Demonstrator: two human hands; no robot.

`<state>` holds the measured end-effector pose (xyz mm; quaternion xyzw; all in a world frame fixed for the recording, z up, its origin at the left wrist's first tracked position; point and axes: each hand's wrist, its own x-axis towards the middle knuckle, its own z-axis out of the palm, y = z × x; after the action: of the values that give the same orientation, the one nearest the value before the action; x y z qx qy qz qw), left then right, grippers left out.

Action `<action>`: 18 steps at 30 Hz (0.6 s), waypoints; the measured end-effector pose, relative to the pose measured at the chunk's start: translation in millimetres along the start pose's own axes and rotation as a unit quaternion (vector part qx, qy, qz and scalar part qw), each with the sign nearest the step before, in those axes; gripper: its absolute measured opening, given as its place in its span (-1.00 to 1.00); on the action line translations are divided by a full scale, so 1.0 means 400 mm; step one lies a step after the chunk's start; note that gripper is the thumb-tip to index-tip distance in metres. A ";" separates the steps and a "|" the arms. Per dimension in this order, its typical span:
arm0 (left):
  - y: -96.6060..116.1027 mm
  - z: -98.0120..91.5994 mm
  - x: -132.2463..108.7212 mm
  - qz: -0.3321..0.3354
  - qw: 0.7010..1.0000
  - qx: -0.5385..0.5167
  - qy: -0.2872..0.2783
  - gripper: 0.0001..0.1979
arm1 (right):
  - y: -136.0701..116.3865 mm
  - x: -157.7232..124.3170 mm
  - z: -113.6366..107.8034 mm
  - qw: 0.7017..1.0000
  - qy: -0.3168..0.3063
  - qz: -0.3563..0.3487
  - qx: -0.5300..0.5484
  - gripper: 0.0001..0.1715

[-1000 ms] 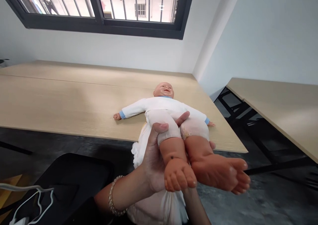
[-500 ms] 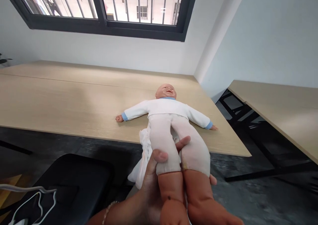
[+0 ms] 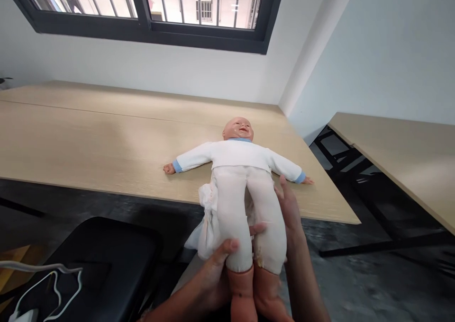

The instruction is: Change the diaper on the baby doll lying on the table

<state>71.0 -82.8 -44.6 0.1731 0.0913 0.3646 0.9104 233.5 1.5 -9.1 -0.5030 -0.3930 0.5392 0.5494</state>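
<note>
A baby doll point(image 3: 239, 170) in a white top with blue cuffs lies on its back on the wooden table point(image 3: 88, 142), legs hanging over the near edge. My left hand point(image 3: 222, 270) is wrapped round the doll's lower legs, thumb on the front, one finger between them. My right hand point(image 3: 288, 208) rests along the doll's right hip and thigh, fingers stretched out. A crumpled white diaper point(image 3: 206, 222) hangs under the doll's hips at the table edge.
A black chair point(image 3: 103, 260) stands at the lower left with a white cable point(image 3: 53, 284) over it. A second wooden table point(image 3: 394, 147) is at the right, dark floor between. A barred window point(image 3: 149, 9) runs along the white wall.
The doll's legs have come down from raised to nearly flat and stretched toward me. My right hand has come out from under the doll to its side.
</note>
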 end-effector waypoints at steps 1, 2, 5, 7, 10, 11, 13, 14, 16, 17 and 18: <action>-0.001 -0.019 -0.004 0.000 1.000 0.017 0.026 -0.40 | 0.008 0.000 -0.001 0.999 -0.017 0.025 0.044 -0.04; 0.000 -0.037 -0.007 0.002 0.998 0.035 0.053 -0.42 | 0.018 -0.006 0.000 0.996 -0.022 0.043 0.082 -0.06; 0.017 -0.086 -0.015 0.020 0.988 0.098 0.119 -0.44 | 0.046 -0.036 0.004 0.995 0.025 0.034 0.089 0.12; 0.036 -0.110 -0.023 0.020 0.980 0.144 0.138 -0.48 | 0.061 -0.049 0.004 0.999 0.036 0.017 0.033 0.29; 0.070 -0.133 -0.038 0.015 0.968 0.194 0.157 -0.45 | 0.078 -0.049 0.000 0.997 0.034 -0.021 -0.064 0.37; 0.082 -0.138 -0.041 0.013 0.965 0.203 0.165 -0.43 | 0.082 -0.047 -0.002 0.995 0.033 -0.030 -0.086 0.38; 0.112 -0.146 -0.045 0.006 0.960 0.217 0.179 -0.38 | 0.086 -0.042 -0.005 0.994 0.028 -0.038 -0.101 0.39; 0.128 -0.150 -0.046 0.016 0.952 0.233 0.198 -0.35 | 0.087 -0.040 -0.006 0.994 0.026 -0.038 -0.097 0.39; 0.161 -0.160 -0.044 0.084 0.914 0.292 0.269 -0.38 | 0.083 -0.039 -0.006 0.996 0.023 -0.035 -0.080 0.38; 0.176 -0.166 -0.042 0.135 0.879 0.332 0.313 -0.45 | 0.080 -0.040 -0.005 0.997 0.024 -0.033 -0.070 0.37; 0.189 -0.171 -0.040 0.182 0.840 0.371 0.351 -0.52 | 0.076 -0.040 -0.004 0.997 0.025 -0.029 -0.060 0.36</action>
<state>-8.3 -25.7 -78.2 0.3719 0.5000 0.4992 0.6021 227.1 -17.1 -37.5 -0.5369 -0.4250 0.4860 0.5430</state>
